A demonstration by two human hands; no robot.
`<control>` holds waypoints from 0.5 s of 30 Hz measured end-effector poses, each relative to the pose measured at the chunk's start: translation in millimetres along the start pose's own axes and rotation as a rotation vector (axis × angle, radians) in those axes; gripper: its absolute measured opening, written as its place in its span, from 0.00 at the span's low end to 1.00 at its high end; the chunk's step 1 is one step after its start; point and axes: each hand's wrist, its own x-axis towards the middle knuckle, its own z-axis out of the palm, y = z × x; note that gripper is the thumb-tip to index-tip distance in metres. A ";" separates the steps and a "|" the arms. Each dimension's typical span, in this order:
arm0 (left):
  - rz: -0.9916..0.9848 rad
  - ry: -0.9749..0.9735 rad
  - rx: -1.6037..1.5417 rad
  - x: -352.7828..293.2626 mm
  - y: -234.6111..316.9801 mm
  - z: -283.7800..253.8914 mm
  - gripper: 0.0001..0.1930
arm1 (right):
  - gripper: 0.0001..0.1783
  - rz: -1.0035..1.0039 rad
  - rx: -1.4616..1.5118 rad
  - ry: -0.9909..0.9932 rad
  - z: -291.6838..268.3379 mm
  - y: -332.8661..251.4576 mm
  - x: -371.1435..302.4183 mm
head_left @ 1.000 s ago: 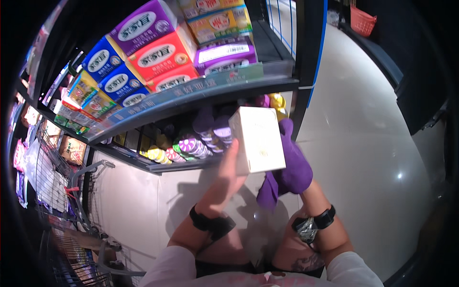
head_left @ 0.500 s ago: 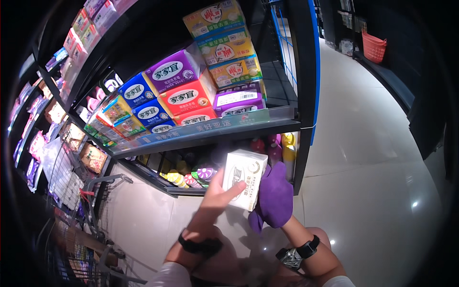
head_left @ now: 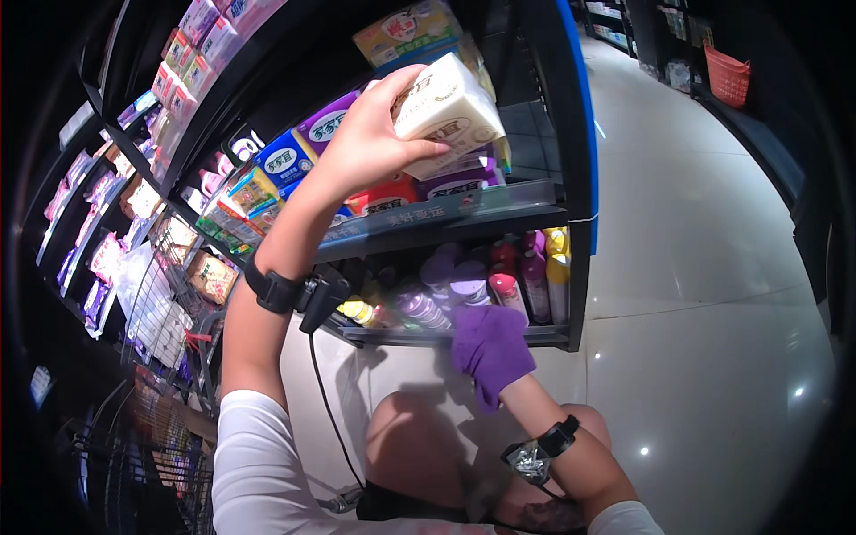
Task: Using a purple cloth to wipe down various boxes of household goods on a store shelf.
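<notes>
My left hand grips a white boxed pack of laundry soap, thumb along its near face and fingers over its top. The pack is tilted, raised in front of the shelf's stacked soap packs, and hides part of them. Below it, a purple cloth covers my right hand, whose fingers are hidden underneath. That hand is low, in front of the bottom shelf. Behind the white pack are a purple soap pack, a red one, a blue one and a yellow-green one.
Bottles line the bottom shelf. A shelf rail runs along the front of the soap packs. On the left stands a wire cart. A red basket is far right beyond the tiled floor. A cable hangs from my left wrist.
My left hand has lifted the white soap pack up and away from the purple cloth, to the shelf's soap stacks. My right hand has moved slightly left with the cloth.
</notes>
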 end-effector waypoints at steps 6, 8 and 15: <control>0.064 -0.167 0.092 4.0 -14.8 22.4 0.31 | 0.13 -0.141 0.289 0.029 1.0 2.6 -1.7; 0.021 -0.233 0.146 4.8 -15.6 23.7 0.27 | 0.12 -0.096 0.265 0.005 2.6 3.1 -1.2; 0.139 -0.100 0.413 2.9 -8.1 38.2 0.23 | 0.05 0.042 0.484 -0.004 95.6 38.9 -12.2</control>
